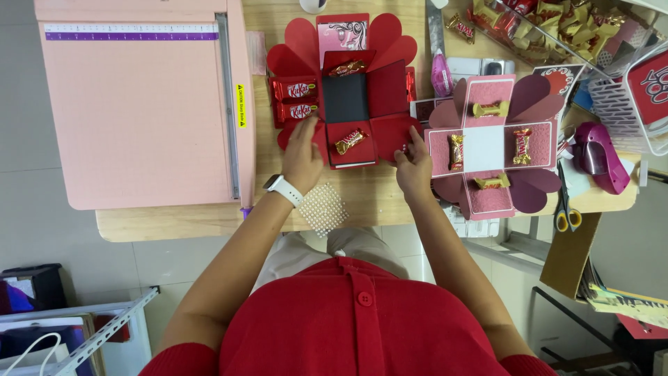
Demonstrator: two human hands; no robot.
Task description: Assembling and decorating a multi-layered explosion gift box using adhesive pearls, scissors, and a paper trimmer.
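A red paper box (346, 97) lies unfolded flat on the wooden table (376, 191), with heart-shaped flaps and a black square centre. Wrapped sweets are stuck to its panels: two red bars (295, 101) on the left panel, a gold candy (350, 141) on the near panel. My left hand (301, 154), a white watch on its wrist, rests on the near left heart flap. My right hand (414, 163) touches the near right heart flap. A second unfolded box (490, 150), pink and maroon, lies to the right with several gold and red candies on it.
A large pink paper trimmer (139, 104) fills the table's left side. A sheet of pearl stickers (322, 207) lies at the near edge. A magenta tape dispenser (600, 157), yellow-handled scissors (567, 209), a white basket (630, 97) and a candy tray (550, 28) sit at right.
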